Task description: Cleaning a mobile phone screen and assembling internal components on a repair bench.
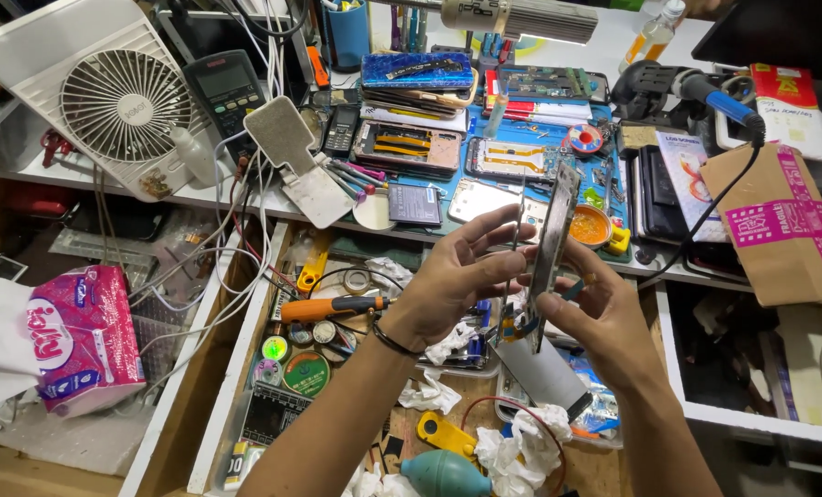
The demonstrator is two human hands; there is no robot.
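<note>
Edgewise, both hands grip a phone frame (552, 241): left hand (452, 281) steadying its side, right hand (593, 313) pinching lower edge, exposing the seam above the open drawer (245, 368).

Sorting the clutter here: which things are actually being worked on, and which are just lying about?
In hand: phone frame, held edge-on by left hand and right hand.

Lying about: fan, screwdriver, tissue pack, blower, cardboard box.

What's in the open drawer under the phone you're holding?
An orange-handled screwdriver, round tins, crumpled tissues and a teal blower bulb. Both hands and the phone cover the drawer's middle.
</note>
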